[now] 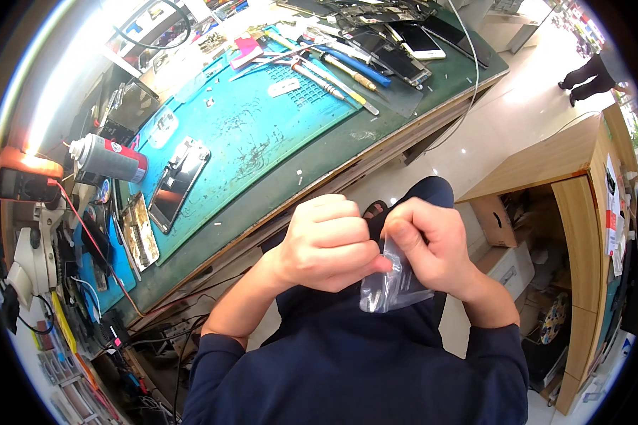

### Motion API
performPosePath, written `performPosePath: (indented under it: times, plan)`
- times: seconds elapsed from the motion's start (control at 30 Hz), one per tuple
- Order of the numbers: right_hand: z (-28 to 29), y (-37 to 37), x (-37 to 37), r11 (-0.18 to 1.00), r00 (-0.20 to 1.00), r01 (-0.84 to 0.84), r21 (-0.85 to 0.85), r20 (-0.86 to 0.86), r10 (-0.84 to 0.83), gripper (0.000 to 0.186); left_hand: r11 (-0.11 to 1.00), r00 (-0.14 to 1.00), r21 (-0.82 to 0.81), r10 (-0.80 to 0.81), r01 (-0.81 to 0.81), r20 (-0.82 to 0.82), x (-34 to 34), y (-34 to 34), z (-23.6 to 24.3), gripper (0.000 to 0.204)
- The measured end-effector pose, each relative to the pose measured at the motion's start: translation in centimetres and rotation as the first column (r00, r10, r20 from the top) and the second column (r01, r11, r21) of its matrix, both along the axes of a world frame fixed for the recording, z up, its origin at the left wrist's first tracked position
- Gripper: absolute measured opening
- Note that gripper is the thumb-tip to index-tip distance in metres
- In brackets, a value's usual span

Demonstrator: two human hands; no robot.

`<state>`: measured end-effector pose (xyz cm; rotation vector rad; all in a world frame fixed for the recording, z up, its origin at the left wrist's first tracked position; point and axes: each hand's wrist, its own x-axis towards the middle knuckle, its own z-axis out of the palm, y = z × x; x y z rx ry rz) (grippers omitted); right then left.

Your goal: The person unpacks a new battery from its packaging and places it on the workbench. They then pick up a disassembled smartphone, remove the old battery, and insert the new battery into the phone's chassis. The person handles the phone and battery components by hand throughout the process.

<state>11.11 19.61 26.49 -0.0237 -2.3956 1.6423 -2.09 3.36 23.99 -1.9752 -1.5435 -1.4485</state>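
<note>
Beyond, on the far left, stretches a cluttered green table (365, 138). Nearer, the left hand (329, 244) and right hand (430, 244) pinch a clear plastic bag (395, 289) between them: likely light, limp, slippery, best gripped by its edges.

Pretty sure I'm remoting into a phone repair workshop: opened-up phone (171, 195) on a blue mat (241, 170), hand tools (365, 70) across its far-right end, multimeter (27, 178) left of it.
</note>
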Motion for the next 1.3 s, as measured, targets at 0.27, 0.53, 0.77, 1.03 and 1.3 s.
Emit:
performPosePath:
  times: [0.27, 0.53, 0.77, 1.03, 1.3]
  plan:
    - [-4.6, 3.8, -1.0, 0.817, 0.838, 0.531, -0.225, -0.005, -0.546, 0.019, 0.864, 0.881, 0.425, 0.046, -0.272, 0.47, 0.7, -3.1, 0.5, 0.046]
    - [-3.6, 4.0, -1.1, 0.809, 0.866, 0.431, -0.399, -0.067, -0.495, 0.024, 0.854, 0.629, -0.198, 0.494, -0.482, 0.6, 0.6, -5.2, 0.9, 0.017]
    - [-4.2, 4.3, -0.8, 0.794, 0.874, 0.394, -0.464, -0.079, -0.48, 0.024, 0.857, 0.684, -0.11, 0.474, -0.504, 0.554, -2.0, -3.0, 1.6, 0.012]
    - [-4.4, 4.9, 0.0, 0.703, 0.765, 0.582, -0.409, -0.019, -0.644, 0.027, 0.897, 0.82, -0.436, 0.304, -0.075, 0.485, 3.1, -0.7, -4.2, 0.031]
    - [-5.3, 5.5, 0.7, 0.734, 0.834, 0.488, -0.472, 0.003, -0.552, 0.016, 0.903, 0.361, -0.398, 0.43, -0.163, 0.828, 2.7, -0.1, -13.7, 0.021]
